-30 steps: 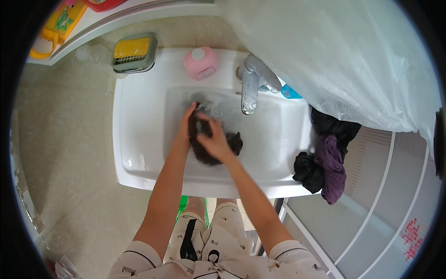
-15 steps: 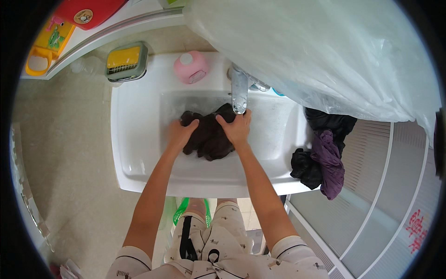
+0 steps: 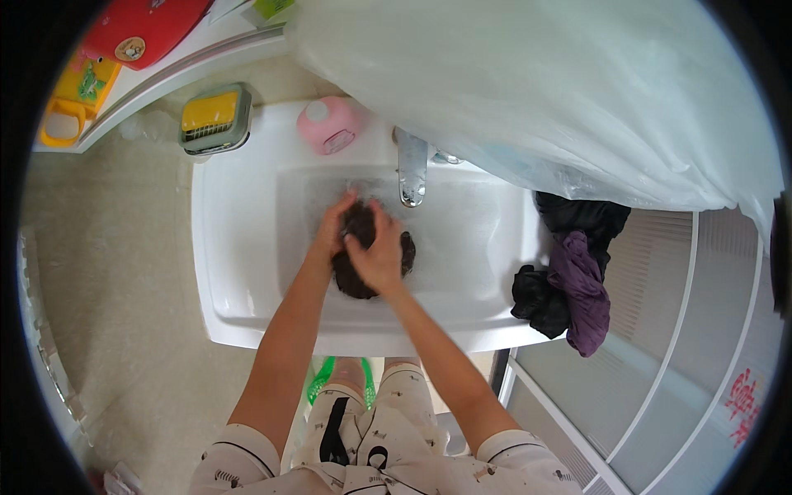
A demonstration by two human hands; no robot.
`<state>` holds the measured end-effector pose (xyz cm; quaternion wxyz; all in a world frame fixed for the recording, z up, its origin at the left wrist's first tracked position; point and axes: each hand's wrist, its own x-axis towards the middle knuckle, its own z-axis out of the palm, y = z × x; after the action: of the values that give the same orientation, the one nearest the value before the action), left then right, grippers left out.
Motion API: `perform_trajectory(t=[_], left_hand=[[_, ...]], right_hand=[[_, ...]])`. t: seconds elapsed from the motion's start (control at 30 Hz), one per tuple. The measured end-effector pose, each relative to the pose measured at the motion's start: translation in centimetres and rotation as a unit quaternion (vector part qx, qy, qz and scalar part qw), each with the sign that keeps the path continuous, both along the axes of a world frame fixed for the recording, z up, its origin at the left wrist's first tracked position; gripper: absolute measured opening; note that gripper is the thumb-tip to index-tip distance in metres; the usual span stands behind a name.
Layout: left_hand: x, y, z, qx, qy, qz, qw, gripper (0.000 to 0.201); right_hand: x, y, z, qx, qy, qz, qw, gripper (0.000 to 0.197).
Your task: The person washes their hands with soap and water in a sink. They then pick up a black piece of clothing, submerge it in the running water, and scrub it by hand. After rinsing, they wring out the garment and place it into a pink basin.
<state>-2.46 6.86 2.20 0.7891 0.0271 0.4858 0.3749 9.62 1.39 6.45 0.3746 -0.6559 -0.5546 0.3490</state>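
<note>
A wet, dark brown cloth (image 3: 355, 280) lies bunched in the white sink (image 3: 231, 239), in the water left of the tap. On its left side my left hand (image 3: 330, 227) grips the upper part of the bundle. From the right, my right hand (image 3: 378, 254) is curled over the same cloth, thumb toward the left hand. The two hands are close together, squeezing the fabric between them. Some fingertips are blurred. The chrome tap (image 3: 412, 177) stands just beyond my right hand.
A pink bottle (image 3: 328, 128) and a grey-green box with a yellow top (image 3: 213, 120) stand along the back rim. Black cloth (image 3: 540, 301) and purple cloth (image 3: 580, 289) hang over the right rim. A large translucent plastic sheet (image 3: 536, 91) covers the upper right.
Both hands have come together, the right one moving left from beneath the tap. The brown cloth, spread wider before, is now gathered into a tighter bundle. The view has shifted slightly.
</note>
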Motion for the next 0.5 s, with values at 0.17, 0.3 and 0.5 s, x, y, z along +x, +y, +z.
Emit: perform_trajectory(t=[0.17, 0.3, 0.5], left_hand=[[-0.4, -4.9, -3.5, 0.186, -0.135, 0.131, 0.964, 0.043], [2.3, -4.2, 2.4, -0.027, -0.003, 0.076, 0.997, 0.043], [2.0, -3.7, 6.5, 0.352, 0.620, -0.219, 0.666, 0.054]], right_hand=[[-5.2, -1.5, 4.5, 0.015, -0.045, 0.009, 0.999, 0.036], [0.1, 3.9, 0.4, 0.032, -0.190, -0.044, 0.980, 0.032], [7.6, 3.4, -0.6, 0.011, -0.324, -0.021, 0.946, 0.051]])
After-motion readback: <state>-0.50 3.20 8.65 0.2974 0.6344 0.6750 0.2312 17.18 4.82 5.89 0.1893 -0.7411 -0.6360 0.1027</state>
